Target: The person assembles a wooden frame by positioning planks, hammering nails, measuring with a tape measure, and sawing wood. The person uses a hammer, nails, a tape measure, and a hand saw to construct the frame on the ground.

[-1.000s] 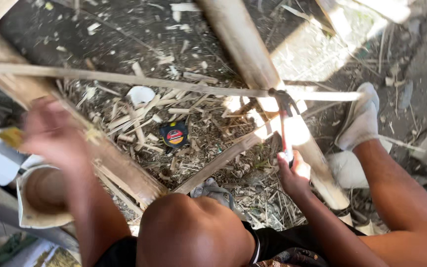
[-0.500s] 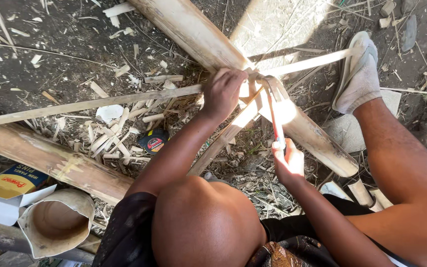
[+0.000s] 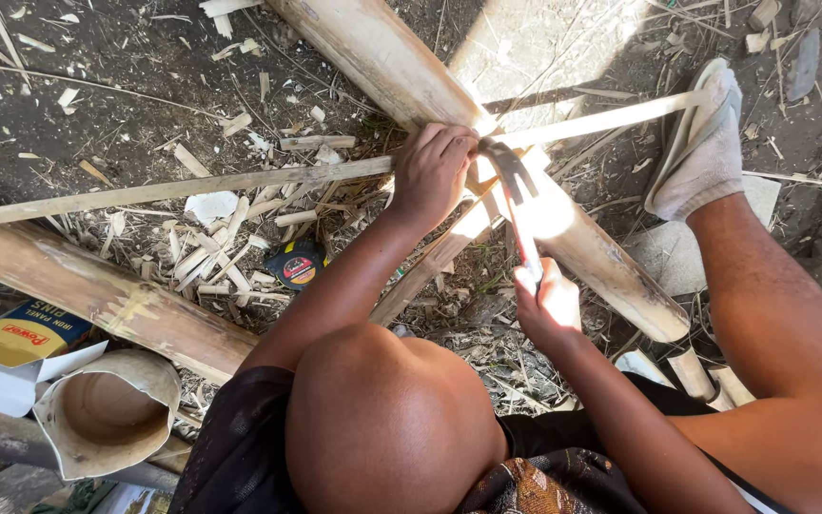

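Left hand grips bamboo strip; right hand holds hammer. Cut bamboo cylinder empty; yellow box open, contents unseen.

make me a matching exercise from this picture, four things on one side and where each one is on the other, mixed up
Things:
1. hammer
2. tape measure
3. thin bamboo strip
4. yellow box

Places:
A. lower left, beside a cut bamboo tube
B. held in the right hand
C. on the shavings below the strip, near the left forearm
D. pressed by the left hand where it crosses the thick bamboo pole

Pairs: 1-B, 2-C, 3-D, 4-A
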